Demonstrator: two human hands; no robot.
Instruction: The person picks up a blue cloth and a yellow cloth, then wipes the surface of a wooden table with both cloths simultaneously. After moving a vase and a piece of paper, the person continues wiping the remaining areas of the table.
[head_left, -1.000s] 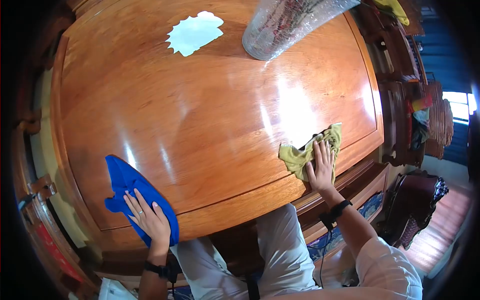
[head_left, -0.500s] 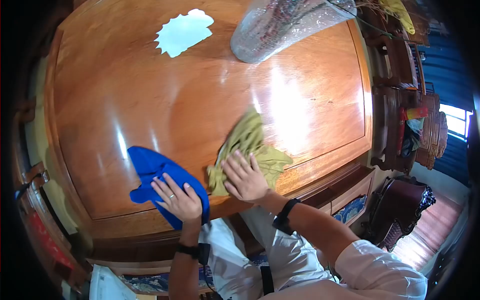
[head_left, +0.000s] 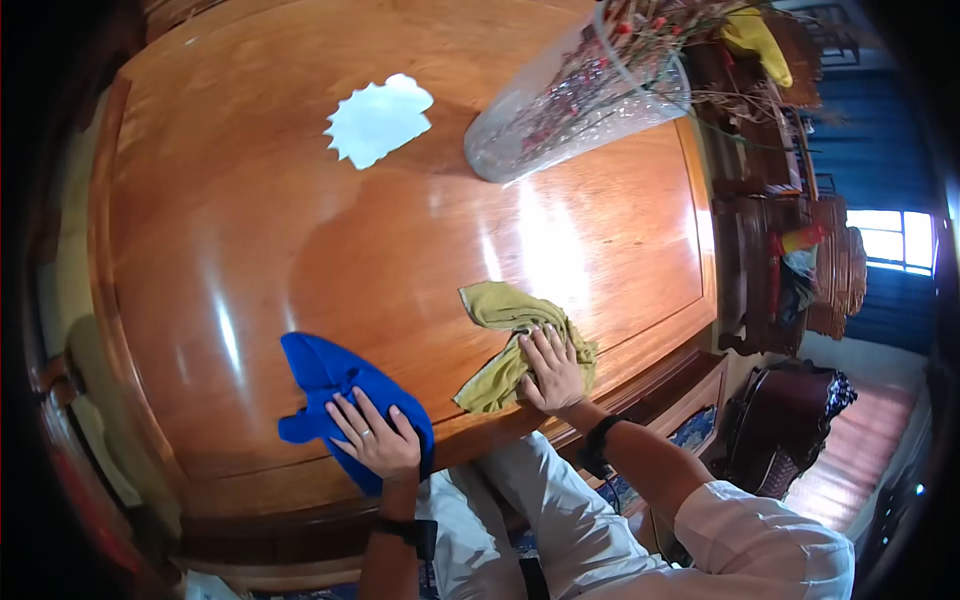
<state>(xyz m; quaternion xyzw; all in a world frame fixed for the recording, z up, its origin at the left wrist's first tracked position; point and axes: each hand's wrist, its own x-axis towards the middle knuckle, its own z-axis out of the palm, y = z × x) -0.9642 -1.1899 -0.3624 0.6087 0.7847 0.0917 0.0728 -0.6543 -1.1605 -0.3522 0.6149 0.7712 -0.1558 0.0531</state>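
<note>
My left hand (head_left: 374, 434), a ring on one finger, lies flat with fingers stretched over a blue cloth (head_left: 330, 365) near the table's front edge. To its right, my right hand (head_left: 553, 370) presses an olive-yellow cloth (head_left: 497, 305) against the tabletop, fingers extended. This cloth is crumpled under the palm and spreads out in loose folds. Both cloths rest on a glossy wooden table (head_left: 250, 240). What the undersides of the fingers do is hidden.
Farther back on the table are a white jagged-edged flat piece (head_left: 380, 122) and a clear vase (head_left: 520, 140) with dried red-flecked stems, leaning in view. A dark carved chair (head_left: 790, 425) stands to the right. Drawers (head_left: 695, 430) run below the table's front edge.
My right hand has slid the olive-yellow cloth to the right, away from my left hand, and its folds have changed shape. My left hand stays on the blue cloth. The camera view has shifted.
</note>
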